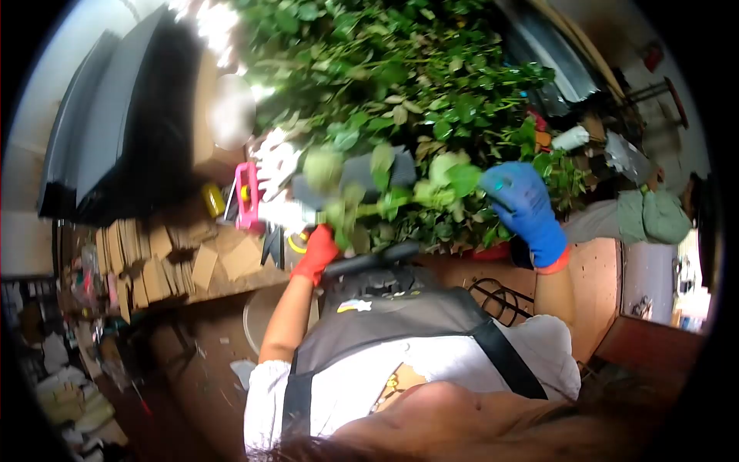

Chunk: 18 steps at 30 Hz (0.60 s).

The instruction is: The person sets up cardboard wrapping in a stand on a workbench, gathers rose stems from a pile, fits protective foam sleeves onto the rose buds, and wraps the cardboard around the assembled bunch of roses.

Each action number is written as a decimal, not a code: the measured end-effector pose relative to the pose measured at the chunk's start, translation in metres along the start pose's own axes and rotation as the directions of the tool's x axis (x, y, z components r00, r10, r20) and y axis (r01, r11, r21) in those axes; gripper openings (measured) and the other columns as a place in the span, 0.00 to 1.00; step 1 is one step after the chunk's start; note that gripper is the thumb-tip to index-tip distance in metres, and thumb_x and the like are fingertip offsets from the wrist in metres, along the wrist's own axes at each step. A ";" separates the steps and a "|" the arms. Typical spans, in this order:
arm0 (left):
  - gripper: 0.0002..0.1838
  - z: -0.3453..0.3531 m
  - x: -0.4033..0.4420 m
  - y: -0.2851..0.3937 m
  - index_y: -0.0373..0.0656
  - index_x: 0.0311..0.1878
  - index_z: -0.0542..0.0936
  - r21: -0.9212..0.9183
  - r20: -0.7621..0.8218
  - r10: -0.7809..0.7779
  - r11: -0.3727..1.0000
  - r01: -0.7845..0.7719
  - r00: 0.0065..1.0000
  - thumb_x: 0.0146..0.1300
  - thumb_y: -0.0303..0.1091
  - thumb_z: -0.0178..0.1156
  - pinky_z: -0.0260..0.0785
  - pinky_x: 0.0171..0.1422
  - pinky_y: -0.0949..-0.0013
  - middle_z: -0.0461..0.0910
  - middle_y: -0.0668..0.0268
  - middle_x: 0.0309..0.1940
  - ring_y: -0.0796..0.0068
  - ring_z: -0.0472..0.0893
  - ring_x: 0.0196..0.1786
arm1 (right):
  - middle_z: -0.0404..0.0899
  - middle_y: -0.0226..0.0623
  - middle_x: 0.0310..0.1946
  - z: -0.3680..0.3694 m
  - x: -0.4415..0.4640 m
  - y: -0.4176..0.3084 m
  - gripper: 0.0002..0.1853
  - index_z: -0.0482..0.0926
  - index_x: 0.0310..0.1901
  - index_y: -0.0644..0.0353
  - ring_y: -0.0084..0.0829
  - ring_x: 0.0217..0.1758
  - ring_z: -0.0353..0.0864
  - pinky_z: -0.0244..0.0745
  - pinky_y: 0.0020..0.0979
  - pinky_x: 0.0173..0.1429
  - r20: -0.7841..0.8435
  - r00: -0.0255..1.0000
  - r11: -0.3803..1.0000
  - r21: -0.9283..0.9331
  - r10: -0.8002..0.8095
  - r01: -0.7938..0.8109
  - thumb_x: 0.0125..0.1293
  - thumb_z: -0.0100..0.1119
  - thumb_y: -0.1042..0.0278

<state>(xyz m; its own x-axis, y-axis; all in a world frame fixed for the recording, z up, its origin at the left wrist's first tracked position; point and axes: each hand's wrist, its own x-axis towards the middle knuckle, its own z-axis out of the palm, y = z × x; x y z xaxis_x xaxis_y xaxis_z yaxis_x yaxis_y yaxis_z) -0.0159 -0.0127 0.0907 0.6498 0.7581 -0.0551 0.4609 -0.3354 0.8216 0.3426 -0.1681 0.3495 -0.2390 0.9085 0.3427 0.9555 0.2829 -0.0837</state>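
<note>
My left hand, in a red glove, is closed around the lower end of a leafy stem. The stem reaches to the right across a dark pad and is partly blurred. At its far right end my right hand, in a thick blue glove with an orange cuff, is held beside the leaves. Its fingers are curled in, and what lies inside them is hidden. Beyond both hands spreads a large heap of leafy green stems.
Left of the heap, a pink-handled tool, a yellow object and several cardboard pieces lie on a wooden bench. A tall black box-like object stands behind them. At right, another person's trousered leg shows.
</note>
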 end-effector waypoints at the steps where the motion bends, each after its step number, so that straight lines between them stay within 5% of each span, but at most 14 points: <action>1: 0.26 0.004 -0.003 0.000 0.44 0.64 0.75 0.181 -0.090 0.159 0.973 -0.141 0.983 0.66 0.42 0.66 0.70 0.66 0.60 0.79 0.55 0.58 0.55 0.78 0.60 | 0.82 0.33 0.45 0.015 -0.001 -0.008 0.29 0.81 0.60 0.46 0.42 0.48 0.80 0.76 0.43 0.52 0.084 0.996 0.997 0.065 -0.034 0.028 0.53 0.68 0.75; 3: 0.30 0.005 -0.002 -0.010 0.42 0.68 0.73 -0.229 -0.065 0.088 0.968 -0.100 0.994 0.64 0.39 0.67 0.69 0.67 0.62 0.77 0.58 0.60 0.58 0.77 0.61 | 0.82 0.34 0.43 0.058 -0.010 -0.008 0.27 0.82 0.58 0.46 0.41 0.48 0.80 0.76 0.43 0.51 0.205 0.978 0.995 0.104 -0.023 0.001 0.54 0.67 0.73; 5: 0.36 0.007 -0.007 -0.032 0.40 0.72 0.70 0.130 0.131 -0.054 0.991 0.037 0.990 0.61 0.34 0.70 0.66 0.71 0.62 0.76 0.60 0.64 0.62 0.75 0.66 | 0.82 0.36 0.46 0.099 -0.024 0.003 0.26 0.83 0.57 0.47 0.43 0.50 0.81 0.76 0.43 0.55 0.312 0.950 0.997 0.057 0.027 -0.047 0.53 0.68 0.72; 8: 0.39 0.014 -0.002 -0.033 0.39 0.74 0.67 -0.337 0.060 -0.062 0.938 0.078 0.996 0.59 0.31 0.71 0.66 0.72 0.63 0.76 0.58 0.65 0.63 0.75 0.67 | 0.83 0.36 0.47 0.137 -0.035 0.018 0.22 0.83 0.57 0.47 0.42 0.50 0.81 0.76 0.43 0.57 0.391 0.914 0.993 0.016 0.103 -0.119 0.59 0.67 0.67; 11: 0.34 0.013 -0.002 -0.029 0.44 0.69 0.72 -0.272 -0.023 -0.061 0.961 0.053 0.998 0.59 0.39 0.70 0.74 0.61 0.61 0.82 0.57 0.57 0.62 0.83 0.55 | 0.83 0.39 0.44 0.149 -0.034 0.032 0.18 0.83 0.55 0.49 0.43 0.49 0.82 0.77 0.42 0.56 0.362 0.916 0.948 0.191 0.173 -0.254 0.63 0.66 0.65; 12: 0.38 0.015 -0.001 -0.035 0.40 0.72 0.69 -0.398 0.039 -0.096 0.912 0.104 0.995 0.59 0.29 0.72 0.69 0.69 0.65 0.78 0.60 0.64 0.66 0.77 0.64 | 0.84 0.38 0.44 0.151 -0.035 0.037 0.17 0.83 0.55 0.48 0.43 0.48 0.82 0.77 0.43 0.54 0.316 0.933 0.915 0.301 0.172 -0.270 0.64 0.65 0.64; 13: 0.36 0.012 0.005 -0.033 0.40 0.71 0.71 -0.245 0.227 -0.174 0.942 0.229 0.958 0.59 0.29 0.72 0.69 0.68 0.64 0.79 0.62 0.62 0.67 0.78 0.63 | 0.84 0.38 0.43 0.153 -0.037 0.042 0.16 0.82 0.54 0.47 0.43 0.48 0.82 0.78 0.43 0.53 0.270 0.946 0.869 0.409 0.177 -0.280 0.65 0.65 0.64; 14: 0.35 0.005 0.015 -0.024 0.40 0.70 0.72 -0.067 0.394 -0.271 0.945 0.321 0.878 0.59 0.30 0.72 0.70 0.67 0.64 0.81 0.63 0.60 0.68 0.79 0.62 | 0.83 0.39 0.42 0.158 -0.037 0.046 0.15 0.83 0.53 0.46 0.44 0.48 0.82 0.78 0.43 0.54 0.278 0.939 0.901 0.323 0.201 -0.289 0.65 0.64 0.65; 17: 0.30 0.005 0.000 -0.021 0.36 0.65 0.77 -0.370 0.093 -0.131 0.916 0.157 0.987 0.61 0.35 0.72 0.74 0.61 0.65 0.84 0.63 0.52 0.72 0.80 0.58 | 0.83 0.38 0.42 0.157 -0.035 0.049 0.14 0.83 0.52 0.45 0.44 0.49 0.82 0.79 0.43 0.54 0.393 0.872 0.956 -0.144 0.291 -0.255 0.64 0.64 0.66; 18: 0.30 0.000 0.004 -0.021 0.36 0.65 0.76 -0.344 0.195 -0.153 0.915 0.213 0.969 0.60 0.33 0.73 0.74 0.61 0.66 0.83 0.61 0.53 0.71 0.80 0.59 | 0.83 0.36 0.43 0.154 -0.033 0.049 0.15 0.83 0.52 0.43 0.43 0.49 0.82 0.79 0.43 0.53 0.393 0.867 0.948 -0.198 0.308 -0.247 0.63 0.63 0.66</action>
<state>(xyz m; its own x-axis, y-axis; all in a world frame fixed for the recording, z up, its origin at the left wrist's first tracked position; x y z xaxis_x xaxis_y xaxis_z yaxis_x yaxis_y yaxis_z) -0.0229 -0.0027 0.0736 0.6771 0.6766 -0.2896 0.3525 0.0473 0.9346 0.3703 -0.1364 0.1896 0.0194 0.9952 -0.0961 0.9996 -0.0174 0.0211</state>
